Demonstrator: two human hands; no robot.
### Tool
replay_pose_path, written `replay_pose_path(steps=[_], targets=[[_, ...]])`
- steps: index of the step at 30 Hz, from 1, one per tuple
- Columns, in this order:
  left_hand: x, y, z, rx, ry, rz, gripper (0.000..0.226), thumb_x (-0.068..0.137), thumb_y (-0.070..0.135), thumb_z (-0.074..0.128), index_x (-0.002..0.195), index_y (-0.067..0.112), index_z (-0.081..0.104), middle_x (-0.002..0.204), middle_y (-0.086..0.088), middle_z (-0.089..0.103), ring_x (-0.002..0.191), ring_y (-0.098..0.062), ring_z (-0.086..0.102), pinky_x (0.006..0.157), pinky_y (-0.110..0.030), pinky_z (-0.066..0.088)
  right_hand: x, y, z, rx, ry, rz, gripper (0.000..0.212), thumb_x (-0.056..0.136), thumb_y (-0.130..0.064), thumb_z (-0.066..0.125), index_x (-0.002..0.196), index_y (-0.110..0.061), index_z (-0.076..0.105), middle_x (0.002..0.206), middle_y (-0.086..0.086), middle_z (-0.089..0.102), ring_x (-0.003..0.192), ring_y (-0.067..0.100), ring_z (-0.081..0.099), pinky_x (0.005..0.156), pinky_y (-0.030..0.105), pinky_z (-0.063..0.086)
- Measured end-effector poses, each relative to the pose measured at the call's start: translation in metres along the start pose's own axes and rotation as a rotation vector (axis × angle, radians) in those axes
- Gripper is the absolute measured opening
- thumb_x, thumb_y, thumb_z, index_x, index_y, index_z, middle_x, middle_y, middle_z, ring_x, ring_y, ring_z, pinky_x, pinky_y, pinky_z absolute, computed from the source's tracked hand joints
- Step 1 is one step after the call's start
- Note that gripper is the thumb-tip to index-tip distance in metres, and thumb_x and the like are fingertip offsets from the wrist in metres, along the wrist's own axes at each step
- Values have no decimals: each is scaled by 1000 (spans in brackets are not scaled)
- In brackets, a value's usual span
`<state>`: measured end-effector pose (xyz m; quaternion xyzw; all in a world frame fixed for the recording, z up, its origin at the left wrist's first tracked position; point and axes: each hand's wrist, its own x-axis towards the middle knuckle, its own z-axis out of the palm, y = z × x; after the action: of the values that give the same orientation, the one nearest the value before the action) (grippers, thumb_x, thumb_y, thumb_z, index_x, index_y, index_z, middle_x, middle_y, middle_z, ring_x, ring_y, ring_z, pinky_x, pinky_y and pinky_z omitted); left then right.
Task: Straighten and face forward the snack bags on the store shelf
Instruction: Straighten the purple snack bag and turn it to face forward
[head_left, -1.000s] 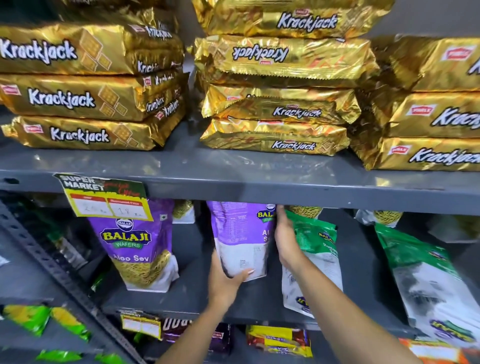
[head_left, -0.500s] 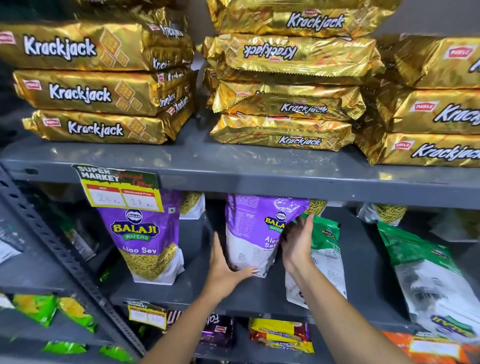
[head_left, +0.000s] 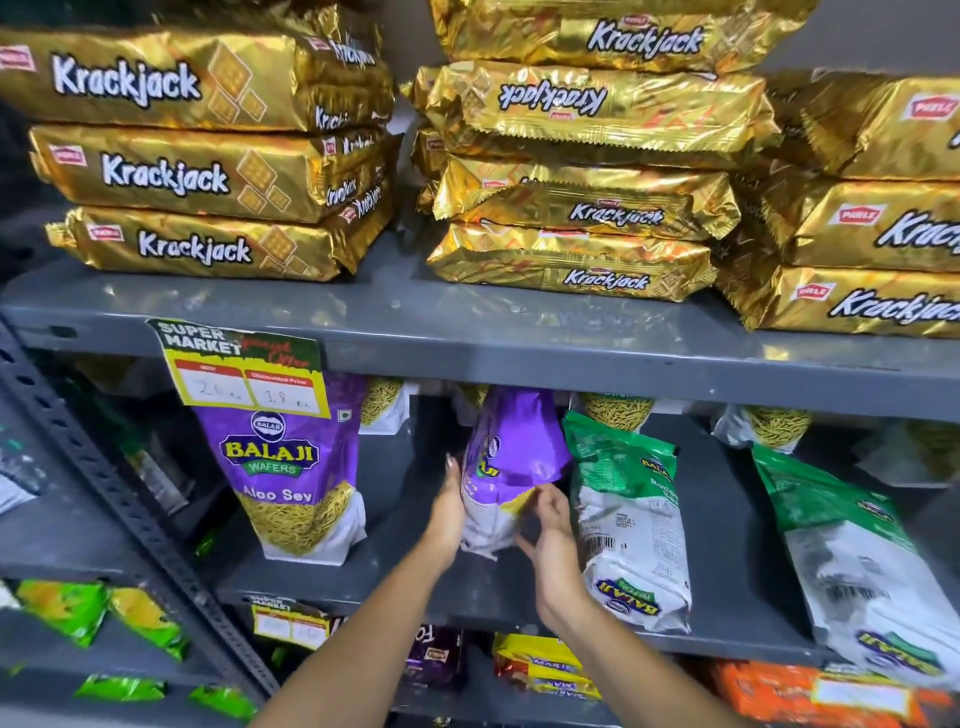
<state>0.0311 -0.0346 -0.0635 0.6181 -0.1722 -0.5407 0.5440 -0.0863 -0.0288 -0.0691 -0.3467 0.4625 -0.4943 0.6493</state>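
Observation:
A purple Balaji snack bag (head_left: 511, 457) stands turned edge-on in the middle of the grey middle shelf (head_left: 727, 597). My left hand (head_left: 449, 512) presses flat against its left side, and my right hand (head_left: 550, 525) grips its lower right corner. To the left, another purple Balaji Aloo Sev bag (head_left: 293, 478) stands upright with its front facing out. To the right, a green Balaji bag (head_left: 631, 525) stands upside down with its back showing. A second green bag (head_left: 857, 571) leans at the far right, also upside down.
Gold Krackjack packs (head_left: 197, 161) are stacked on the upper shelf (head_left: 467, 332), some upside down (head_left: 597, 104). A yellow price tag (head_left: 244, 374) hangs from that shelf's edge. More sev bags stand behind at the back. A slotted steel upright (head_left: 119, 499) runs at left. Lower shelves hold other snacks.
Both hands have turned the middle purple bag from back-facing toward edge-on. My right hand dropped from the bag's top right to its lower right corner. The camera moved closer.

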Motion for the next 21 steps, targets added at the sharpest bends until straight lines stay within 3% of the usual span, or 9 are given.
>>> replay_pose_path(steps=[1, 4, 7, 10, 11, 13, 16, 18, 21], targets=[[4, 4, -4, 60, -32, -20, 69, 93, 65, 20, 116, 19, 67, 118, -10, 69, 87, -21, 67, 81, -28, 50, -2, -1, -2, -57, -1, -9, 21, 98, -12, 41, 97, -26, 56, 104, -1, 63, 96, 13, 62, 74, 34, 58], [10, 5, -10, 98, -35, 70, 64, 97, 57, 15, 133, 22, 55, 135, -1, 56, 123, -19, 53, 105, -26, 34, 1, -23, -6, -293, 25, -115, 28, 91, -2, 44, 104, -22, 58, 120, 11, 62, 103, 22, 55, 95, 39, 42], [0, -29, -14, -16, 183, 351, 44, 103, 28, 32, 145, 16, 37, 155, -5, 35, 141, -18, 35, 115, -27, 23, 3, -84, -5, -501, 44, -527, 52, 80, -7, 52, 131, -11, 44, 136, 6, 47, 120, 12, 42, 108, 26, 30], [-23, -79, -20, 189, 215, 522, 70, 82, 2, 62, 136, 34, 32, 144, 11, 36, 137, -5, 35, 108, -11, 24, 1, -145, -4, -1026, -65, -904, 40, 71, -30, 59, 106, -10, 58, 106, 9, 64, 102, 24, 58, 92, 32, 45], [-26, -91, -19, 290, 171, 548, 85, 73, 7, 68, 138, 40, 25, 144, 17, 34, 136, 6, 32, 105, -2, 23, 0, -160, -2, -1271, -106, -931, 37, 73, -39, 56, 98, -12, 62, 97, 11, 69, 94, 30, 63, 84, 35, 51], [-27, -97, -12, 407, 77, 580, 113, 60, 26, 81, 146, 42, 10, 149, 27, 26, 134, 18, 28, 102, 5, 22, -3, -183, 6, -1595, -320, -880, 34, 83, -43, 51, 105, -22, 66, 106, 5, 72, 102, 28, 65, 90, 35, 51], [-14, -78, -6, 310, 9, 504, 145, 37, 48, 95, 151, 34, 5, 150, 24, 32, 134, 8, 39, 108, -15, 37, -3, -194, 27, -1524, -709, -673, 28, 95, -23, 52, 118, -13, 65, 121, 7, 68, 116, 24, 58, 104, 25, 38], [-1, -63, -12, 296, 1, 467, 126, 33, 42, 97, 141, 29, 34, 133, 19, 57, 120, -2, 58, 98, -23, 49, -3, -193, 37, -1396, -750, -617, 25, 94, -15, 55, 109, 1, 67, 111, 18, 70, 108, 32, 62, 96, 25, 40], [14, -42, -34, 462, -132, 415, 86, 44, 22, 95, 120, 25, 55, 98, 26, 72, 91, 4, 67, 73, -7, 51, -3, -192, 42, -1402, -712, -612, 29, 97, -21, 49, 116, -6, 66, 119, 14, 68, 115, 30, 60, 103, 28, 38]])
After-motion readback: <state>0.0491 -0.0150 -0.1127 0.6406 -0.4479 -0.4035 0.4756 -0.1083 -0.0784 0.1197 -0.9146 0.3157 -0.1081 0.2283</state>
